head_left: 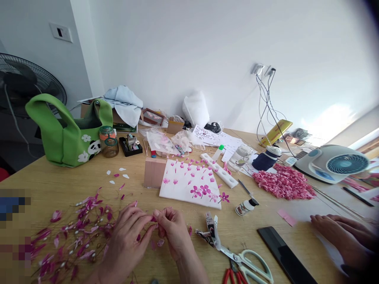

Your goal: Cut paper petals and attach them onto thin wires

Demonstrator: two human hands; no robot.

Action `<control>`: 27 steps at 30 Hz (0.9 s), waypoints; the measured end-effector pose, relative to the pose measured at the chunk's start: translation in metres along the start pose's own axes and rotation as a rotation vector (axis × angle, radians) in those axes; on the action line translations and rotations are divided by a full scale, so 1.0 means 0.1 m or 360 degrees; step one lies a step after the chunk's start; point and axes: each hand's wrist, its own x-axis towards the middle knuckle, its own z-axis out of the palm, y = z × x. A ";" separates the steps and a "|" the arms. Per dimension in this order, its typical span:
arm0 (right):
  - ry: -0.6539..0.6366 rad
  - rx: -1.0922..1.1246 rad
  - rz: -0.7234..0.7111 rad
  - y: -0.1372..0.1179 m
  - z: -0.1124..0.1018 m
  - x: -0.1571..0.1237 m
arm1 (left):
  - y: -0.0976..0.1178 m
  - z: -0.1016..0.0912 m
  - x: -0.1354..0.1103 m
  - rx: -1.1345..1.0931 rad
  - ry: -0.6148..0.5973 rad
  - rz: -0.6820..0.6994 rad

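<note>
My left hand (130, 230) and my right hand (171, 228) meet over the near part of the table, fingertips pinched together. A small pink petal (154, 218) shows between them; most of it is hidden by the fingers. Left of my hands spreads a heap of magenta petals on thin wires with pearl beads (85, 228). Just beyond my hands, a white foam board (177, 193) carries rows of small pink pieces and several assembled magenta flowers (205, 190). A pinkish block (154, 173) stands against its left side.
White-handled scissors (254, 264) overlap red-handled pliers (233, 275) at front right. Nearby are a black phone-like slab (284, 252) and a small bottle (245, 207). Another person's hands (340, 232) rest at the right. A green bag (68, 138) and a glass jar (109, 144) stand back left.
</note>
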 end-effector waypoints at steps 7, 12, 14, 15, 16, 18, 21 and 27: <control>0.0066 -0.0135 -0.0048 -0.05 0.03 -0.04 | 0.01 -0.02 0.04 -0.0073 0.0019 -0.0010; 0.0080 -0.0239 -0.0126 -0.05 0.03 -0.03 | 0.02 -0.03 0.05 -0.0124 0.0031 -0.0050; 0.0064 -0.0261 -0.0164 -0.06 0.03 -0.03 | 0.00 -0.03 0.04 -0.0158 0.0030 -0.0075; 0.0054 -0.0268 -0.0178 -0.07 0.04 -0.03 | -0.01 -0.03 0.04 -0.0172 0.0028 -0.0099; 0.0043 -0.0273 -0.0190 -0.08 0.04 -0.04 | -0.03 -0.02 0.03 -0.0185 0.0021 -0.0131; 0.0020 -0.0276 -0.0207 -0.08 0.05 -0.05 | -0.05 -0.02 0.03 -0.0210 -0.0005 -0.0215; 0.0005 -0.0278 -0.0229 -0.08 0.05 -0.06 | -0.06 -0.01 0.02 -0.0268 -0.0025 -0.0331; 0.0057 -0.0174 -0.0277 -0.12 0.08 -0.06 | -0.06 -0.04 0.07 -0.0483 -0.0066 -0.0581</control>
